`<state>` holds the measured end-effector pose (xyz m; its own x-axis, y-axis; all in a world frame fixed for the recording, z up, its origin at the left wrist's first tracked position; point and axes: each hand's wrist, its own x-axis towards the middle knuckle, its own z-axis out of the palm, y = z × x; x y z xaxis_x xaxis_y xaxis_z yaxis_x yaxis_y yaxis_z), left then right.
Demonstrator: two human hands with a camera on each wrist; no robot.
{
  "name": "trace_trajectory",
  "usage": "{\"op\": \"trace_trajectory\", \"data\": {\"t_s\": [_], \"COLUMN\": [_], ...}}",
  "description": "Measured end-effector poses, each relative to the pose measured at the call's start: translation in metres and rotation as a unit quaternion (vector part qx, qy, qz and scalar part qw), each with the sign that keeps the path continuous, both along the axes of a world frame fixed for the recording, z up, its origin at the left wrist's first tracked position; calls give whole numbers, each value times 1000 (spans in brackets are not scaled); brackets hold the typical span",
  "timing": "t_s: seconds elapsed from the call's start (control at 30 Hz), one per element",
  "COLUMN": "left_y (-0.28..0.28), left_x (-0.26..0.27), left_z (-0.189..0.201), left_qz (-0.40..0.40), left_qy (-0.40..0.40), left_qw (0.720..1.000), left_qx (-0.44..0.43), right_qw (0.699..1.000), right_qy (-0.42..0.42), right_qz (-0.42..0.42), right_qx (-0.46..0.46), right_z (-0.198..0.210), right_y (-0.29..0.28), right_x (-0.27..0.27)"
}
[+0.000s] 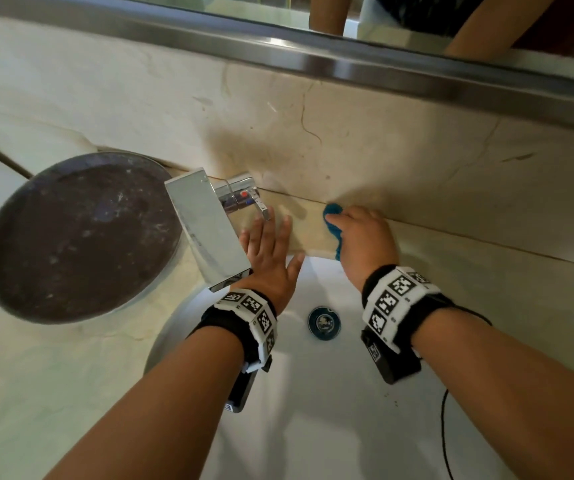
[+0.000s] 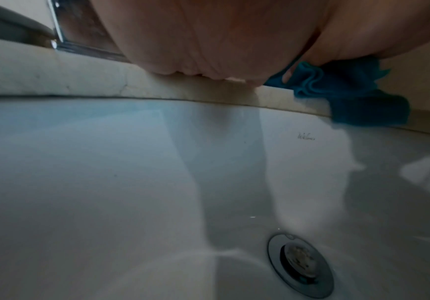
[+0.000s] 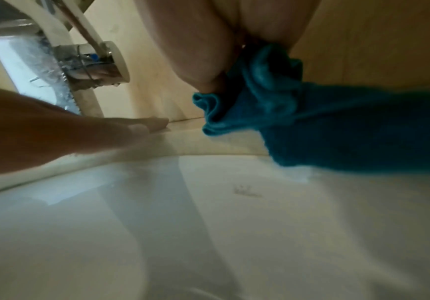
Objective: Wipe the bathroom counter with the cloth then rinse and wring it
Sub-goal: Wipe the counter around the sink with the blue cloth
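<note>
A bunched blue cloth (image 1: 332,227) lies on the beige stone counter (image 1: 486,271) behind the white sink (image 1: 347,427), close to the backsplash. My right hand (image 1: 361,233) grips the cloth (image 3: 298,113) and presses it on the ledge; one end hangs over the basin edge (image 2: 368,109). My left hand (image 1: 271,251) lies flat on the ledge (image 2: 54,77) with straight spread fingers (image 3: 142,125), just right of the chrome tap (image 1: 209,230). No water is running.
A dark round tray (image 1: 77,237) stands on the counter left of the tap. The tap lever (image 1: 261,206) sits just beyond my left fingertips. The drain (image 1: 324,322) is in the basin between my wrists. A mirror frame (image 1: 347,60) runs above the backsplash.
</note>
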<state>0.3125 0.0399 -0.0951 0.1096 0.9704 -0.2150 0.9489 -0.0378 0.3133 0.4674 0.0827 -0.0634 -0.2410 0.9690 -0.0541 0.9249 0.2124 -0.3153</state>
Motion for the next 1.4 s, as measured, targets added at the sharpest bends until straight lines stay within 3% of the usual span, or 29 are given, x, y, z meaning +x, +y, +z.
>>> {"op": "trace_trajectory", "data": {"t_s": [0.1,0.23,0.47,0.6,0.8,0.93,1.03,1.17,1.4], "left_y": [-2,-3,-2,-3,-4,-3,-3,0,10], "left_x": [-3,-4,-3,-2,2,1,1,10,21], "left_z": [3,1,2,5,2,0,0,5,2], "left_qz": [-9,-2,-9,-7,1,0,4,54,75], "left_qy": [-3,3,-3,12,45,42,32,-16,16], "left_qw": [1000,1000,999,999,998,999,999,998,997], "left_qx": [-10,-27,-49,-46,-44,-34,-27,-21,-32], "right_qw": [997,993,990,997,993,998,996,993,995], "right_qy": [56,-16,-117,-59,-36,-31,-74,-63,-74], "right_qz": [61,112,80,39,99,27,-23,-58,29], "right_qx": [-8,-28,-24,-37,-45,-44,-50,-76,-68], "right_z": [1,-9,-9,-6,-7,-1,4,5,2], "right_y": [12,5,-6,-8,-11,-8,-13,-12,-7], "right_x": [-23,-25,3,-7,-16,9,29,28,-8]}}
